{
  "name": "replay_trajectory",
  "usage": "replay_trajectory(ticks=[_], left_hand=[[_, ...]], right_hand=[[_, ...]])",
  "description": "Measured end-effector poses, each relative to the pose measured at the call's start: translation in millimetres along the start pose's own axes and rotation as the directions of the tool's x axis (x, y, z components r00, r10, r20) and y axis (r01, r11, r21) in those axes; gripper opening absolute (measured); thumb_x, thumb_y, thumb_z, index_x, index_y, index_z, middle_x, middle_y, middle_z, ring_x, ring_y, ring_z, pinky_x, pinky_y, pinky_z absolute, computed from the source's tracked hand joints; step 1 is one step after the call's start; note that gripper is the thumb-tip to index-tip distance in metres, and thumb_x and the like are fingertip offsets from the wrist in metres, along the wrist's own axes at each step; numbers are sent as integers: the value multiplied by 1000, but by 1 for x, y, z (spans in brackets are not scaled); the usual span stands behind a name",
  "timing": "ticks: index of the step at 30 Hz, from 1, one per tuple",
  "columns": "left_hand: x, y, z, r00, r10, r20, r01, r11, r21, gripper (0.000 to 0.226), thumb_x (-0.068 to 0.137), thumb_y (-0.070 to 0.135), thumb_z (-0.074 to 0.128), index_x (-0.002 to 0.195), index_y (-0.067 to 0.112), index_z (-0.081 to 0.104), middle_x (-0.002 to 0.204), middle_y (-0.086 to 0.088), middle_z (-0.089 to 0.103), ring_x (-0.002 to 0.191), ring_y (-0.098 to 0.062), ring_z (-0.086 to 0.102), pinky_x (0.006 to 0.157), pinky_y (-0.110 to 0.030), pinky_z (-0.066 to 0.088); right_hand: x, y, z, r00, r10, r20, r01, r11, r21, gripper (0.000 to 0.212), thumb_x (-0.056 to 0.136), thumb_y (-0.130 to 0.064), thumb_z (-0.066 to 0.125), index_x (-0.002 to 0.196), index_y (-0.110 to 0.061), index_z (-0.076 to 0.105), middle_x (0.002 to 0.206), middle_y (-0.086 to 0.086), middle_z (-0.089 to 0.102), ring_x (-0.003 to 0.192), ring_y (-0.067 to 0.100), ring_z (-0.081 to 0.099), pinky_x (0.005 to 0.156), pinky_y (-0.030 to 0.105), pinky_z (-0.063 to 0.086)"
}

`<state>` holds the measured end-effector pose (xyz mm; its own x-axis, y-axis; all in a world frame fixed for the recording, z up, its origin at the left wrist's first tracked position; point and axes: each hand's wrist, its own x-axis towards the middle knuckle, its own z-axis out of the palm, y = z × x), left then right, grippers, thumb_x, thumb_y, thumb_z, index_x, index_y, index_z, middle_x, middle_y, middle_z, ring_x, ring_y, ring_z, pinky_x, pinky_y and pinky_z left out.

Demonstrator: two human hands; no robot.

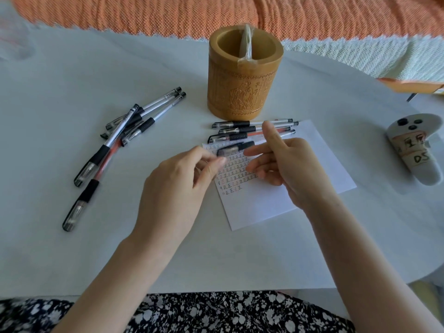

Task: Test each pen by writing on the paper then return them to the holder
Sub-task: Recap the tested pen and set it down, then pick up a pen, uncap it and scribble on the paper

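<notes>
A person seated at a white surface (72,248) holds a capped black-and-clear pen (234,149) just above a sheet of paper (276,200), between both hands. The left hand (177,186) pinches the pen's cap end between curled thumb and fingertips, which are blurred. The right hand (295,169) is at the pen's other end, its forefinger pointing up and away and the other fingers loosely stretched towards the left hand; whether it has hold of the pen cannot be told. The paper lies askew under the hands, its upper left part filled with rows of small handwritten marks.

Behind the hands, a row of pens (252,129) lies side by side at the paper's far edge, just in front of the carved wooden holder (242,75), which stands upright with a plastic-wrapped item (246,42) sticking out of it. A loose heap of pens (125,131) is well to the left of the left hand, some crossing one another. At the far right lies a white controller (413,150) with taped labels. An orange woven cloth (168,13) runs along the back, and flower-print fabric (216,313) shows at the near edge
</notes>
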<state>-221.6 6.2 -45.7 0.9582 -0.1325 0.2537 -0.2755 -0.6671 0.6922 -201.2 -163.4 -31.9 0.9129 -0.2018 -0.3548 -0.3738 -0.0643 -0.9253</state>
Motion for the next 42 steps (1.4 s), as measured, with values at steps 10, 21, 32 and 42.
replay_trajectory(ticks=[10,21,32,42], left_hand=[[4,-26,-22,985,6,-175,34,974,223,12,87,12,59,97,14,66,92,1,67,90,-24,58,83,-36,44],[3,-61,-56,932,-173,-319,288,887,362,20,89,10,55,106,15,65,108,-14,55,102,-40,46,84,-47,40],[10,-72,-58,924,-211,-319,287,934,212,19,87,1,57,102,13,58,103,-11,59,95,-35,56,83,-48,46],[-1,-15,-37,994,23,-111,-47,975,-217,23,83,-1,63,99,14,55,94,9,62,93,-6,60,82,-16,47]], right_hand=[[-5,3,4,991,-114,73,121,988,-94,31,96,-21,49,85,-2,71,58,6,65,45,13,48,38,18,32],[-9,5,16,971,-215,106,228,965,-129,28,96,-15,49,84,-4,72,60,6,64,45,13,47,40,16,33],[-12,7,21,971,-210,118,225,966,-129,28,95,-17,50,84,-4,72,59,5,64,44,10,47,40,15,33],[-17,3,24,922,-269,279,254,963,89,34,85,-37,58,103,-9,64,62,0,63,47,15,49,41,22,33]])
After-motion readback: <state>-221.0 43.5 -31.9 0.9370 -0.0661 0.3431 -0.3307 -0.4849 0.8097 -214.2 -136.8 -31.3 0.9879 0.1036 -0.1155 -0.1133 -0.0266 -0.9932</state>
